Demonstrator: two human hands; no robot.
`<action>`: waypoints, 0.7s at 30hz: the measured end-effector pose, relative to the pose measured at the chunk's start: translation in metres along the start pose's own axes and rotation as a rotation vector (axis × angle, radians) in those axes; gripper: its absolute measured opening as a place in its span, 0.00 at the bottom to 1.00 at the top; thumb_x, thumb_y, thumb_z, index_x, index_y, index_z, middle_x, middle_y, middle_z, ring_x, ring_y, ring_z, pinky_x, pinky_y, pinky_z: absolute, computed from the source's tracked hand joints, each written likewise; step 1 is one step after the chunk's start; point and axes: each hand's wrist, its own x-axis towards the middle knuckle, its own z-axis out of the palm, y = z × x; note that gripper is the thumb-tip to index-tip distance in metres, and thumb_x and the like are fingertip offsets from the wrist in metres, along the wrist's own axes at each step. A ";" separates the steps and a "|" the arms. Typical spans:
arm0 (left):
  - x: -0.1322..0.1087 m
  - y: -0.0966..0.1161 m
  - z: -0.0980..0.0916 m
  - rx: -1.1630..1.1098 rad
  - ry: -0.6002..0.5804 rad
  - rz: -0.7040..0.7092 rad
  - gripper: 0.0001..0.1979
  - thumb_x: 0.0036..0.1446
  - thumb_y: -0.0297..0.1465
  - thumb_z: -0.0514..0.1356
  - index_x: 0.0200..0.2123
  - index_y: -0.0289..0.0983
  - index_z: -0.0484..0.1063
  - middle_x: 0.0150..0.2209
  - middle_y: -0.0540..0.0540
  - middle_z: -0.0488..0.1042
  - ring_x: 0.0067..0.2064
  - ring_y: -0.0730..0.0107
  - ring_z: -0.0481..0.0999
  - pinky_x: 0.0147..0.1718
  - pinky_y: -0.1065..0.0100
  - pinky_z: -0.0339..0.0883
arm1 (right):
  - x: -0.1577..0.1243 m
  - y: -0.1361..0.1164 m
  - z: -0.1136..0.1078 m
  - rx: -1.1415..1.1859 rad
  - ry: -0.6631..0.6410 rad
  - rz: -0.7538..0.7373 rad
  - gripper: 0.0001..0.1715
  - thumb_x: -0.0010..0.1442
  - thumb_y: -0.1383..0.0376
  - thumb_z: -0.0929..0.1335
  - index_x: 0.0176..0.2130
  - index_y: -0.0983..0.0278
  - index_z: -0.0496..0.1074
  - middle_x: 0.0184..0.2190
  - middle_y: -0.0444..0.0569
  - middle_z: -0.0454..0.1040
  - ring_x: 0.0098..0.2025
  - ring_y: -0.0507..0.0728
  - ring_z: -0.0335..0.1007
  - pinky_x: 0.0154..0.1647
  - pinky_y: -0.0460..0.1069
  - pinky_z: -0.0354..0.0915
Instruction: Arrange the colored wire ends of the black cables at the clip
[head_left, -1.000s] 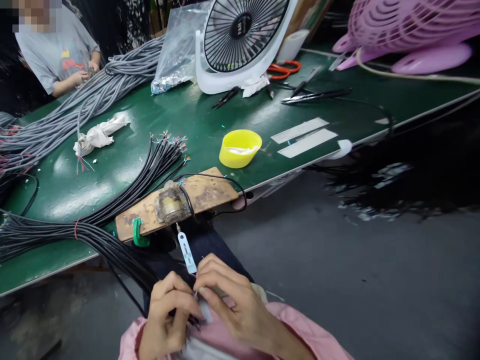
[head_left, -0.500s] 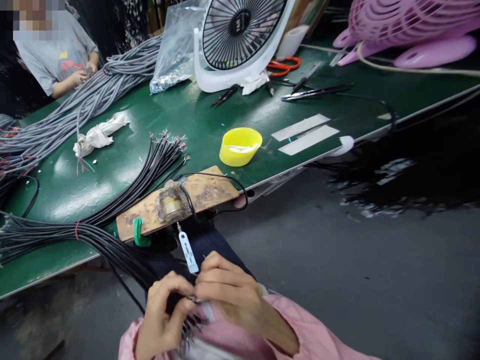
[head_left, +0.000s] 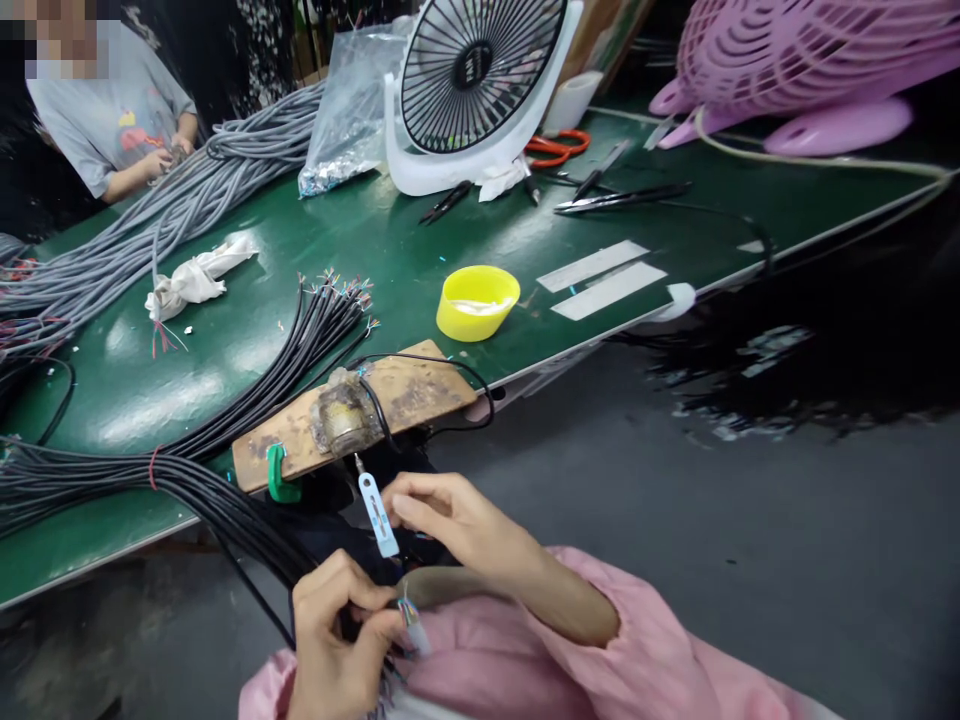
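My left hand (head_left: 341, 632) is closed in a pinch on a dark cable's end, where thin coloured wires (head_left: 407, 608) and a pale sleeve stick out at the fingertips. More stripped cable ends hang below it, partly hidden by the hand. Up and to the right, my right hand (head_left: 457, 518) is curled with its fingertips at the right edge of a light blue clip (head_left: 379, 520). Whether they pinch the clip or a fine wire beside it is hidden. The clip hangs from the shaft of a small grimy motor (head_left: 343, 412) fixed on a wooden board (head_left: 431, 380).
A green clamp (head_left: 281, 478) grips the board. Bundled black cables (head_left: 247, 400) lie to the left, grey cables (head_left: 187, 190) behind. A yellow cup (head_left: 476, 325), a white fan (head_left: 420, 180), pliers (head_left: 622, 198) and a pink fan (head_left: 817, 60) stand on the green table. Another person (head_left: 120, 120) sits across.
My right hand has left the wires at my left hand and moved up to the blue clip. The left hand keeps its pinch, and the coloured wire ends now show.
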 end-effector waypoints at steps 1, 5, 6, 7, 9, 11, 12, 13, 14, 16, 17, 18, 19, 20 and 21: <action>0.000 0.000 0.001 -0.015 0.047 -0.007 0.16 0.58 0.35 0.63 0.21 0.36 0.67 0.18 0.53 0.67 0.21 0.78 0.65 0.20 0.77 0.58 | 0.005 -0.001 0.003 0.011 0.005 -0.014 0.33 0.51 0.38 0.67 0.25 0.66 0.69 0.22 0.43 0.64 0.26 0.50 0.57 0.27 0.46 0.55; 0.001 -0.002 0.006 -0.074 0.206 -0.023 0.14 0.55 0.33 0.64 0.20 0.36 0.68 0.18 0.54 0.65 0.21 0.78 0.65 0.20 0.77 0.59 | 0.020 0.003 0.019 0.129 -0.001 -0.007 0.36 0.49 0.36 0.67 0.25 0.67 0.72 0.20 0.43 0.64 0.23 0.49 0.56 0.23 0.45 0.52; 0.001 -0.004 0.006 -0.084 0.226 -0.032 0.14 0.55 0.32 0.64 0.20 0.36 0.68 0.18 0.54 0.65 0.21 0.77 0.65 0.20 0.77 0.59 | 0.022 0.006 0.022 0.171 0.010 -0.003 0.35 0.49 0.37 0.68 0.25 0.68 0.72 0.19 0.43 0.64 0.22 0.49 0.56 0.22 0.45 0.51; 0.000 -0.006 0.007 -0.094 0.229 -0.041 0.14 0.54 0.31 0.64 0.20 0.36 0.67 0.18 0.53 0.65 0.21 0.77 0.65 0.20 0.77 0.59 | 0.023 0.009 0.024 0.213 0.018 -0.001 0.34 0.49 0.38 0.69 0.25 0.68 0.72 0.19 0.43 0.64 0.21 0.48 0.55 0.21 0.45 0.51; -0.001 -0.008 0.010 -0.110 0.240 -0.082 0.14 0.54 0.30 0.65 0.19 0.36 0.67 0.18 0.54 0.64 0.21 0.77 0.64 0.20 0.78 0.59 | 0.024 0.013 0.027 0.293 0.020 0.008 0.33 0.48 0.39 0.70 0.24 0.68 0.72 0.19 0.43 0.64 0.20 0.47 0.54 0.20 0.44 0.50; -0.002 -0.009 0.014 -0.125 0.289 -0.152 0.15 0.53 0.31 0.65 0.19 0.36 0.65 0.19 0.54 0.64 0.22 0.77 0.64 0.21 0.77 0.58 | 0.024 0.015 0.028 0.349 0.013 0.022 0.32 0.48 0.40 0.71 0.23 0.68 0.72 0.18 0.43 0.64 0.20 0.47 0.54 0.19 0.44 0.49; -0.003 -0.008 0.016 -0.132 0.312 -0.185 0.16 0.53 0.32 0.66 0.18 0.36 0.65 0.19 0.54 0.63 0.22 0.77 0.63 0.22 0.76 0.57 | 0.024 0.015 0.028 0.364 0.013 0.027 0.32 0.48 0.40 0.71 0.23 0.68 0.72 0.18 0.42 0.63 0.19 0.46 0.53 0.19 0.44 0.49; -0.003 -0.007 0.018 -0.138 0.336 -0.216 0.17 0.53 0.33 0.66 0.18 0.36 0.65 0.19 0.54 0.63 0.23 0.77 0.63 0.22 0.76 0.57 | 0.024 0.014 0.028 0.365 0.020 0.027 0.32 0.48 0.41 0.71 0.23 0.68 0.72 0.17 0.42 0.63 0.18 0.46 0.52 0.18 0.44 0.48; -0.003 -0.005 0.020 -0.142 0.354 -0.240 0.17 0.52 0.34 0.66 0.18 0.36 0.65 0.19 0.54 0.63 0.23 0.77 0.62 0.23 0.75 0.56 | 0.023 0.014 0.028 0.355 0.031 0.023 0.32 0.47 0.41 0.72 0.22 0.68 0.72 0.16 0.41 0.62 0.18 0.46 0.51 0.18 0.44 0.47; -0.003 -0.002 0.023 -0.149 0.356 -0.261 0.17 0.52 0.35 0.66 0.18 0.36 0.65 0.18 0.54 0.62 0.23 0.77 0.61 0.23 0.74 0.55 | 0.023 0.013 0.029 0.327 0.061 0.012 0.32 0.47 0.41 0.72 0.21 0.68 0.71 0.16 0.41 0.61 0.18 0.46 0.51 0.18 0.44 0.46; -0.003 -0.001 0.024 -0.150 0.355 -0.267 0.17 0.52 0.34 0.66 0.18 0.36 0.65 0.18 0.54 0.62 0.23 0.77 0.61 0.23 0.74 0.54 | 0.023 0.013 0.029 0.313 0.075 0.007 0.32 0.47 0.40 0.72 0.21 0.68 0.71 0.16 0.41 0.62 0.18 0.46 0.51 0.17 0.44 0.46; -0.002 0.000 0.024 -0.150 0.356 -0.272 0.17 0.52 0.34 0.66 0.18 0.36 0.65 0.18 0.54 0.62 0.23 0.77 0.61 0.23 0.74 0.54 | 0.023 0.013 0.029 0.303 0.084 0.006 0.33 0.46 0.40 0.72 0.21 0.68 0.71 0.16 0.42 0.62 0.18 0.46 0.51 0.18 0.44 0.46; -0.002 0.001 0.025 -0.149 0.359 -0.278 0.17 0.52 0.34 0.66 0.18 0.36 0.65 0.18 0.54 0.61 0.23 0.77 0.61 0.23 0.73 0.53 | 0.023 0.014 0.029 0.296 0.091 0.005 0.33 0.46 0.40 0.72 0.21 0.68 0.71 0.17 0.42 0.63 0.18 0.46 0.52 0.18 0.44 0.46; -0.002 0.001 0.025 -0.146 0.363 -0.287 0.17 0.52 0.34 0.66 0.17 0.36 0.65 0.18 0.54 0.61 0.23 0.77 0.60 0.23 0.73 0.53 | 0.023 0.014 0.029 0.294 0.096 0.006 0.33 0.46 0.39 0.71 0.21 0.68 0.71 0.17 0.42 0.63 0.19 0.46 0.52 0.18 0.44 0.46; -0.002 0.002 0.025 -0.143 0.367 -0.296 0.17 0.51 0.33 0.66 0.17 0.36 0.64 0.18 0.54 0.61 0.22 0.77 0.60 0.22 0.73 0.52 | 0.024 0.015 0.028 0.291 0.098 0.009 0.33 0.46 0.39 0.71 0.21 0.68 0.71 0.18 0.43 0.64 0.19 0.47 0.52 0.18 0.44 0.47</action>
